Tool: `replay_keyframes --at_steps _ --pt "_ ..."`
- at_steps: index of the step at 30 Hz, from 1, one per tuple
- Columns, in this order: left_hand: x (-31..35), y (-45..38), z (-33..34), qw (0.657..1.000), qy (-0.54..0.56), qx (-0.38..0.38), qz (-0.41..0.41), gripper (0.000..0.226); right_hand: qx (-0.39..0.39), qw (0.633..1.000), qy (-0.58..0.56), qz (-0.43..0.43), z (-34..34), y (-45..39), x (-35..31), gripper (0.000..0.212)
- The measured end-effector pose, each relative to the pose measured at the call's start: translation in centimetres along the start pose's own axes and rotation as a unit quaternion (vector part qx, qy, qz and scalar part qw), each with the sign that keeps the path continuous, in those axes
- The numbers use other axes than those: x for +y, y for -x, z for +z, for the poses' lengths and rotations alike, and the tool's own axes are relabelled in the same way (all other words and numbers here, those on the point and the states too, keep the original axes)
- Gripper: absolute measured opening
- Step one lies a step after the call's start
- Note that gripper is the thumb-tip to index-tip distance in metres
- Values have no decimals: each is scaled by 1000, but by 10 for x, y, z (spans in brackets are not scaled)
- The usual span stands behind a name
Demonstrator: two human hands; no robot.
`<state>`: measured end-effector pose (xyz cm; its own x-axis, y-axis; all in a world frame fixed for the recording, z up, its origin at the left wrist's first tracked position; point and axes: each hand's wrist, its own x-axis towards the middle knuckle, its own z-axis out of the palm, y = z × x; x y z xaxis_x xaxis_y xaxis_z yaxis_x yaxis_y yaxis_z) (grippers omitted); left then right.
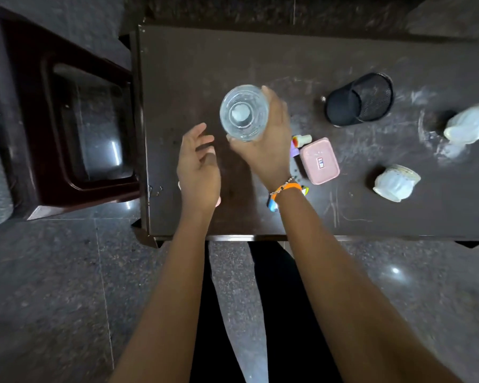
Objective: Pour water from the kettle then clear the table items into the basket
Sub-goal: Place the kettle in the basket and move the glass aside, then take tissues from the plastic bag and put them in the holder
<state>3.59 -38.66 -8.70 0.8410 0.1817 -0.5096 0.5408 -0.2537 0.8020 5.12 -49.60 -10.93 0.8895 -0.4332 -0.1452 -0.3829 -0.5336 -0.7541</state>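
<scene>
My right hand (266, 150) grips a clear drinking glass (244, 113) from its right side and holds it above the dark table (205, 64); the glass is upright and seen from above. My left hand (198, 167) hovers just left of the glass with relaxed, spread fingers and holds nothing. A black mesh basket (360, 99) lies tipped on its side at the back right. A white kettle-like vessel (470, 123) sits at the far right edge, blurred.
A pink box (320, 160) and a small orange-and-white item (302, 140) lie right of my right hand. A white ceramic cup (396, 182) lies on its side further right. A dark chair (75, 128) stands left of the table. The floor is polished stone.
</scene>
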Motion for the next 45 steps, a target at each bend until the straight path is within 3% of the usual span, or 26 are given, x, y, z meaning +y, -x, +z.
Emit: replay_keyframes --at_steps 9,19,32,39,45 --pt "9 4 59 999 -38 -12 -4 46 89 994 23 63 -51 -38 37 83" --pt "3 -3 93 997 -68 -40 -19 46 65 990 7 127 -52 -57 69 89" --pt "13 -6 96 995 -83 -50 -12 44 9 992 26 121 -57 -54 71 97" --pt "23 3 64 999 -30 -23 14 43 22 997 33 64 -58 -34 41 66" --pt "39 11 -1 998 56 32 16 37 -41 998 -46 9 -31 -7 -25 39"
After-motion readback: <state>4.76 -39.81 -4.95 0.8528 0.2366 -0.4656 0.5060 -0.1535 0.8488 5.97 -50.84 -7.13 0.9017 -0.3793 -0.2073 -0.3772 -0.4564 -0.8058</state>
